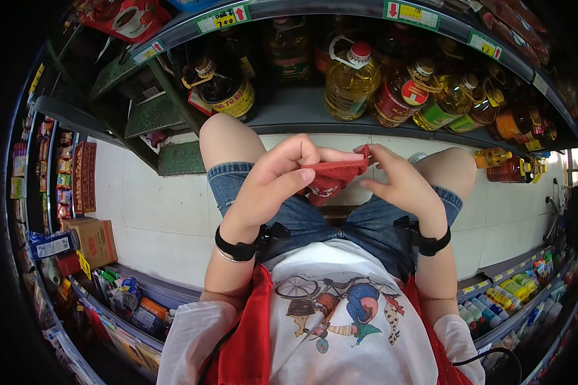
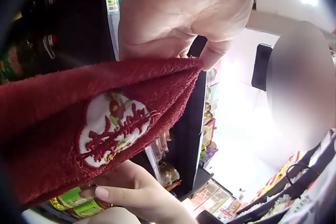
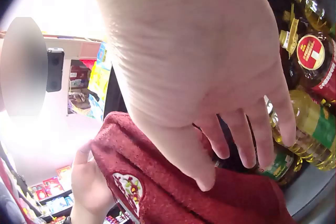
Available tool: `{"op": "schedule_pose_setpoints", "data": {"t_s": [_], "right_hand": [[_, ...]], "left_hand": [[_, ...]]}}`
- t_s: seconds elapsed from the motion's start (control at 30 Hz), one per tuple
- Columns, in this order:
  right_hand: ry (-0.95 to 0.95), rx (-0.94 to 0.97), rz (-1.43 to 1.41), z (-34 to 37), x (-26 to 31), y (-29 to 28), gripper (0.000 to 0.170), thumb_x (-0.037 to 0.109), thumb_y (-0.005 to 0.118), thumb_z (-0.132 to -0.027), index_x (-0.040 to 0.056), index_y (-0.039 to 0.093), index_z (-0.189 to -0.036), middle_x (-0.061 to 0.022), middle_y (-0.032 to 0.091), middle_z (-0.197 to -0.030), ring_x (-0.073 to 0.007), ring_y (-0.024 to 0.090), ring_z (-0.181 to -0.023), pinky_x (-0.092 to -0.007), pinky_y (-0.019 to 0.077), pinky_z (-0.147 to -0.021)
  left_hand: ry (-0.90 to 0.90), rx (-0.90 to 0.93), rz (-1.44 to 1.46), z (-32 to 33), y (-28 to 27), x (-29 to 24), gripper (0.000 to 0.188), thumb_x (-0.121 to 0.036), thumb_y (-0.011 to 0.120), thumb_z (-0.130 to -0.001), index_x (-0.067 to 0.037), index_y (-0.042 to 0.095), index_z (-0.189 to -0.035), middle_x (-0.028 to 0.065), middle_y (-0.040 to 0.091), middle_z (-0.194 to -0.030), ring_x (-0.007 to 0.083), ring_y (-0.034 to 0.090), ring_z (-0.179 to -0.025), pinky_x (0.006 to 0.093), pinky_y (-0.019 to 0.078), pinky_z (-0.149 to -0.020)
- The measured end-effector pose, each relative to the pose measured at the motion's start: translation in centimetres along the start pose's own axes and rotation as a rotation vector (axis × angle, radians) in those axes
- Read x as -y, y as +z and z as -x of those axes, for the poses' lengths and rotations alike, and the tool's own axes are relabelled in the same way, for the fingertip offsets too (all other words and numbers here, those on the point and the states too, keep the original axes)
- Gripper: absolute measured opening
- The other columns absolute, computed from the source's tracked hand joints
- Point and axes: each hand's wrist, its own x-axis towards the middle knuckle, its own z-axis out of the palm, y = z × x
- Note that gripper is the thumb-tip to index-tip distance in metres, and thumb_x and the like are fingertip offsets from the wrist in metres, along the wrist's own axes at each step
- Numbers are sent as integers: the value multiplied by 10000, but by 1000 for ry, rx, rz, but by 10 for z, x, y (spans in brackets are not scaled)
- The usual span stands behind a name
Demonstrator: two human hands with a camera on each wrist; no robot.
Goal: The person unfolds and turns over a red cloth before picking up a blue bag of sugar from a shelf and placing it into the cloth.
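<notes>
A red terry cloth (image 1: 337, 176) with a white embroidered patch hangs folded between my hands, over my lap. My left hand (image 1: 279, 170) pinches its upper edge between thumb and fingers. In the left wrist view the cloth (image 2: 47, 108) drapes below that hand (image 2: 184, 14), and its patch faces the camera. My right hand (image 1: 401, 183) is at the cloth's other end, its fingers loosely extended. The right wrist view shows the right hand (image 3: 199, 61) with fingers spread and thumb lying over the cloth (image 3: 163, 177).
Large cooking oil bottles (image 1: 352, 83) stand on the low shelf (image 1: 282, 109) in front. A green metal step stool (image 1: 164, 115) is at the left front. Behind it on the floor sits a cardboard box (image 1: 96, 240). Stocked shelves (image 1: 507, 295) line the rear.
</notes>
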Motion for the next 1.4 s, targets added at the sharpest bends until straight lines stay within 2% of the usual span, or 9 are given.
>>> {"op": "schedule_pose_setpoints", "data": {"t_s": [0.33, 0.5, 0.57, 0.63, 0.83, 0.9, 0.97, 1.07, 1.4], "right_hand": [[-151, 24, -167, -7, -6, 5, 340, 170, 732, -901, -52, 665, -1149, -182, 675, -1168, -350, 638, -1079, -382, 489, -973], [-66, -117, -248, -2, -11, -8, 180, 123, 697, -923, -48, 655, -962, -118, 696, -999, -234, 641, -933, -339, 497, -878], [-134, -118, -322, 1, -25, -9, 145, 99, 664, -954, -42, 632, -971, -87, 681, -1070, -165, 620, -936, -307, 486, -855], [-86, -118, -650, 4, -22, -15, 115, 85, 625, -994, -29, 618, -1013, -56, 646, -1177, -135, 605, -945, -288, 484, -859], [-83, -203, -718, 10, -21, -26, 124, 74, 557, -1044, -17, 611, -1110, -40, 615, -1237, -88, 544, -1103, -243, 426, -974], [-81, -257, -774, 9, -23, -27, 141, 86, 548, -1052, -12, 618, -1125, -32, 625, -1212, -85, 549, -1084, -240, 426, -970], [-65, -258, -760, 8, -25, -29, 138, 90, 548, -1053, -6, 619, -1122, -21, 632, -1181, -76, 549, -1065, -234, 426, -961], [-25, -259, -743, 9, -26, -30, 125, 97, 551, -1052, 7, 622, -1103, 5, 634, -1107, -56, 540, -1017, -219, 426, -931], [106, -300, -646, 13, -32, -34, 95, 117, 567, -1043, 55, 605, -982, 88, 519, -851, -9, 449, -795, -184, 372, -696]], "left_hand": [[42, -34, 12, 5, -1, -5, 213, -251, 538, -1022, -63, 454, -967, 449, 520, -1390, 446, 589, -1304, 501, 440, -1117], [123, -64, 15, -2, -12, 1, 223, -258, 537, -1024, -45, 481, -989, 439, 503, -1418, 431, 578, -1317, 481, 437, -1117], [167, -101, -3, -3, -16, 1, 113, -148, 503, -1049, -45, 474, -1013, 359, 544, -1438, 305, 609, -1277, 391, 448, -1096], [177, -122, -17, -4, -22, 2, 102, -135, 495, -1050, -43, 475, -1011, 365, 532, -1447, 309, 606, -1284, 399, 446, -1100], [140, -177, -28, -6, -26, 4, 107, -147, 472, -1061, -48, 487, -1025, 366, 501, -1475, 319, 600, -1290, 420, 449, -1101], [107, -178, -28, -6, -27, 6, 141, -193, 476, -1063, -55, 495, -1041, 373, 489, -1481, 342, 590, -1307, 448, 444, -1113], [120, -193, -51, -7, -28, 10, 76, -101, 463, -1071, -54, 485, -1016, 302, 558, -1454, 205, 626, -1200, 320, 470, -1036], [96, -238, -82, -6, -32, 13, 77, -105, 479, -1068, -67, 495, -1003, 265, 601, -1424, 158, 620, -1159, 288, 464, -1009], [21, -277, -118, -6, -35, 17, 99, -98, 510, -1056, -79, 521, -958, 209, 655, -1363, 130, 598, -1139, 267, 448, -983]]}}
